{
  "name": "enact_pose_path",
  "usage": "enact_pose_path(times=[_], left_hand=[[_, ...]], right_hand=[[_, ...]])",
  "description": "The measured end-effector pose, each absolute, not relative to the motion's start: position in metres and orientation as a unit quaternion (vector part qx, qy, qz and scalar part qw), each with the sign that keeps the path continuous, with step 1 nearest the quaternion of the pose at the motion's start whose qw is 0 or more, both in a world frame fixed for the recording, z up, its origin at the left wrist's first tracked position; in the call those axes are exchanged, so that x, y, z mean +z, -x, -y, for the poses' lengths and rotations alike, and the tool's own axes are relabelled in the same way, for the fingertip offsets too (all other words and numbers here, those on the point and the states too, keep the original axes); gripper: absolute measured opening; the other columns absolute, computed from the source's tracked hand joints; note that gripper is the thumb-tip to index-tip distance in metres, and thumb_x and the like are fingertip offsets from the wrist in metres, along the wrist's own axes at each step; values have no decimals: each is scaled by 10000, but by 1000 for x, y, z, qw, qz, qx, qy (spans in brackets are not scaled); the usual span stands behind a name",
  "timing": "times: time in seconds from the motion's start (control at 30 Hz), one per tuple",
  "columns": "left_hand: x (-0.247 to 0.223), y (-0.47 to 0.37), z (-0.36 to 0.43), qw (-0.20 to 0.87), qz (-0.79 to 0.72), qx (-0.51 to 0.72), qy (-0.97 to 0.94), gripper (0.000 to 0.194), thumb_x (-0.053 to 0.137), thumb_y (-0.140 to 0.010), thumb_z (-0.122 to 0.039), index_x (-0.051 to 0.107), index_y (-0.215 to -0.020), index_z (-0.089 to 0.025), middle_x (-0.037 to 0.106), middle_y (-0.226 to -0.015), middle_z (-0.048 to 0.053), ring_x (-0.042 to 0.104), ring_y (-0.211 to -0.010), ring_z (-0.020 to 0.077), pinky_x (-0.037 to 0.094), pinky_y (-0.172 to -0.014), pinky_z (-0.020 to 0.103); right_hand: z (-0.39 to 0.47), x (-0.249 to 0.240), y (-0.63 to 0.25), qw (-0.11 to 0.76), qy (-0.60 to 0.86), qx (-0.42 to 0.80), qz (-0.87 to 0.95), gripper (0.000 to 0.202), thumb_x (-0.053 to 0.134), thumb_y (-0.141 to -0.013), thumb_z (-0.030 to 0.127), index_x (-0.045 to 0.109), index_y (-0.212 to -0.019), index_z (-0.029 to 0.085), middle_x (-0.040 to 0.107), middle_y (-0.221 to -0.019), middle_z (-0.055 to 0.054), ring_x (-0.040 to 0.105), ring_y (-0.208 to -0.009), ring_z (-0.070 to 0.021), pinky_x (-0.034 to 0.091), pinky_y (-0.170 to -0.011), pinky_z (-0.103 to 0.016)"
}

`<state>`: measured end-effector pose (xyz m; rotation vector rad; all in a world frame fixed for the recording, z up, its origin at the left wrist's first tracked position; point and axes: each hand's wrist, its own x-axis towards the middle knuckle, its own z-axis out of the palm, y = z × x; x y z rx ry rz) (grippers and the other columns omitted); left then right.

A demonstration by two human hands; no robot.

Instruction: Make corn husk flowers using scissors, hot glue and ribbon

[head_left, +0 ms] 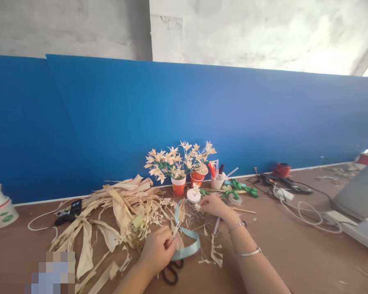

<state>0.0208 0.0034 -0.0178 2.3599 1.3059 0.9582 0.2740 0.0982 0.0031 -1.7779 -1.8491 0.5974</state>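
Left hand (pixel 158 250): We see thumb and fingers drawn together, clamped on a pale strip (pixel 176 230); we judge that this pinch near its lower end keeps the upper length free.
Pale strip: It emerges between the left thumb and forefinger and points away from us, towards the cups, apart from the right fingertips.
Right hand (pixel 215 205): We see the fingers bent and close together just beside a white round tub (pixel 194 195); a small pale blossom (pixel 197 207) lies at their tips, but we cannot tell whether they grip it.
Ribbon (pixel 191 250): The light blue band curls between the hands, probably loose so that it stays in reach.
Scissors (pixel 171 274): The dark handles lie just below the left hand, presumably for easy pickup.
Dried husks (pixel 118 206): We find them heaped on the left of the brown table (pixel 282 245), likely to keep the stock beside the left hand.
Paper cups (pixel 178 187): These hold pale flowers (pixel 168 159) upright behind the work, we suppose to protect the petals.
Green coils (pixel 250 190): They lie beyond the right hand, near a cup of pens (pixel 217 182).
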Motion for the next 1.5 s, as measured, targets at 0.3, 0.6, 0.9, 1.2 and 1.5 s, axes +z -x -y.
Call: enact_pose_path(times=[0.3, 0.6, 0.9, 1.2, 1.5], left_hand=[[-16, -20, -6, 179, -470, 386, -773, 224, 458, -821, -265, 457, -609, -192, 493, -622, -7, 485, -590, 127, 370, -560, 229], [-14, -19, -8, 229, -474, 443, -725, 170, 470, -821, -289, 592, -779, -178, 587, -715, 22, 509, -586, 133, 412, -575, 243], [-20, -17, -10, 250, -481, 460, -703, 168, 471, -819, -283, 603, -798, -182, 605, -757, 32, 538, -621, 145, 426, -592, 249], [-22, -19, -17, 317, -482, 499, -647, 167, 521, -773, -292, 638, -787, -174, 641, -760, 52, 572, -629, 172, 446, -586, 271], [-8, -24, -15, 454, -482, 557, -501, 238, 657, -648, -390, 713, -731, -173, 600, -575, 23, 509, -492, 137, 361, -450, 227]], right_hand=[[-96, 5, -264, 207, 654, 202, 699, 126, 528, -605, 124, 633, -551, 167, 607, -534, 2, 525, -519, -115, 332, -510, -204], [-91, 6, -258, 151, 678, 172, 699, 149, 533, -564, 75, 640, -553, 178, 640, -620, -24, 562, -605, -152, 323, -524, -218], [-90, 14, -257, 108, 660, 178, 722, 171, 542, -571, 69, 654, -658, 164, 647, -669, -11, 561, -612, -126, 320, -531, -195], [-76, 51, -254, 138, 688, 82, 708, 260, 477, -669, 64, 624, -845, 187, 655, -837, -57, 568, -753, -170, 294, -576, -228], [-72, 55, -236, 281, 607, 152, 727, 179, 528, -656, 101, 623, -791, 169, 633, -721, -23, 546, -646, -138, 351, -578, -218]])
